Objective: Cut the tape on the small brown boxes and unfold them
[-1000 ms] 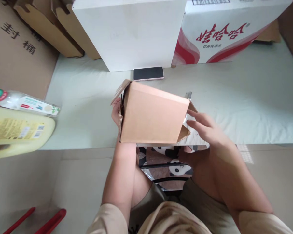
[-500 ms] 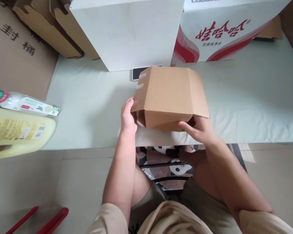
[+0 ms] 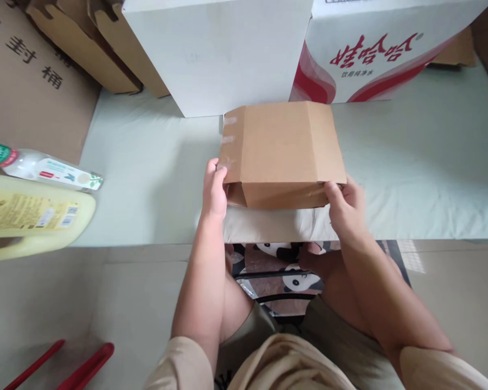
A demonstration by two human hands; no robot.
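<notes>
A brown cardboard box (image 3: 278,143) sits in front of me on the pale green cloth, with its side flaps bent at an angle. Strips of clear tape show on its left flap. My left hand (image 3: 214,187) grips the left flap near its front corner, thumb on top. At the front right corner, my right hand (image 3: 347,206) pinches the right flap and front panel together, its thumb on the near side. The fingers behind the cardboard are partly hidden. A dark gap shows at the box's front left corner.
Behind the box stand a white carton (image 3: 219,54) and a red-and-white carton (image 3: 358,59). To the left lie a plastic bottle (image 3: 52,169) and a yellow jug (image 3: 36,216). Folded cardboard boxes (image 3: 85,49) lean at the back left. The cloth-covered table (image 3: 410,162) ends just before my knees.
My right hand has moved from under the box's front edge out to its right corner and closed there. The box has flattened slightly and now hides nearly all of the phone behind it.
</notes>
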